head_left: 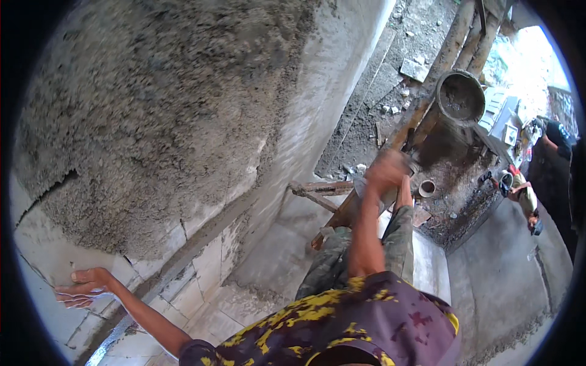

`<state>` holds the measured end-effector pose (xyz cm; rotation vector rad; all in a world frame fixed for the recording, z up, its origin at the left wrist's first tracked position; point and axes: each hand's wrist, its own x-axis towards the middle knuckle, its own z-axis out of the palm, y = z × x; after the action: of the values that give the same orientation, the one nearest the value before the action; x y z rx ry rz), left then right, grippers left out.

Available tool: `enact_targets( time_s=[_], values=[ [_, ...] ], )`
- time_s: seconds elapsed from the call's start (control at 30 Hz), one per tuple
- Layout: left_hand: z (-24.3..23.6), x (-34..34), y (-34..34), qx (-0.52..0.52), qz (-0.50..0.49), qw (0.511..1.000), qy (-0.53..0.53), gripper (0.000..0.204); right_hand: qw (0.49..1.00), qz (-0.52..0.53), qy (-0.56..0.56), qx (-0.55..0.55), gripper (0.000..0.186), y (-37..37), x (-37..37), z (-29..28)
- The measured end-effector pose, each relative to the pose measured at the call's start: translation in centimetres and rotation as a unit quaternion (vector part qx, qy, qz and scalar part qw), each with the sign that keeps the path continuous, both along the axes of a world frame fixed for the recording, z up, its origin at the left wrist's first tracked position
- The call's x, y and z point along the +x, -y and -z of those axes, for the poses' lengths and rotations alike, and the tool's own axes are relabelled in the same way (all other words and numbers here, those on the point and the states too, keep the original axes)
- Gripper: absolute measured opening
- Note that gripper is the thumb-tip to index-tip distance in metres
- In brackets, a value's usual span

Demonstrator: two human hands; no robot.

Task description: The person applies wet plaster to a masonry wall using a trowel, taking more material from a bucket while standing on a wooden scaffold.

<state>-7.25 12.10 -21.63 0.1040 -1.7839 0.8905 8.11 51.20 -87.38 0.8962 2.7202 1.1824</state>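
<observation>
**One bucket (447, 114) beyond the right hand (390, 171)**

Bucket sits by the right edge of the timber poles (448, 52). Right hand blurred; cannot tell its grip. Left hand (88, 288): fingers extended, at the pale block wall (55, 244) beside rough mortar (165, 122).

Dark purple fabric shirt (390, 317): is carrying ragged yellow blotches and reddish patches
Short purple left sleeve (204, 354): is showing yellow flecks
Grey-green camouflage cloth trousers (329, 259): are showing beyond the shirt
</observation>
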Motion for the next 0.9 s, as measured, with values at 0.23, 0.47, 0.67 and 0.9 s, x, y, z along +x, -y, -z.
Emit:
enact_targets(
  time_s=[0.23, 0.47, 0.67, 0.9],
  values=[
    [-1.1, 2.5, 1.8, -0.05, 0.005, 0.998, 0.032, 0.064, 0.326, 0.119, -0.414, -0.841, 0.021, 23.5, -9.7, -26.1],
    [-2.4, 3.2, 8.7, -0.175, 0.055, 0.975, 0.125, 0.059, 0.742, 0.066, -0.186, -0.641, 0.022, -14.8, -4.0, -7.6],
    [7.1, 1.7, 5.2, -0.123, 0.035, 0.985, 0.119, 0.058, 0.871, 0.183, 0.084, -0.448, 0.026, -47.6, -10.3, 10.2],
    [7.8, 0.4, 2.5, -0.137, 0.001, 0.981, 0.134, 0.056, 0.783, 0.039, 0.071, -0.616, 0.041, -41.8, -10.5, 18.7]
  ],
)
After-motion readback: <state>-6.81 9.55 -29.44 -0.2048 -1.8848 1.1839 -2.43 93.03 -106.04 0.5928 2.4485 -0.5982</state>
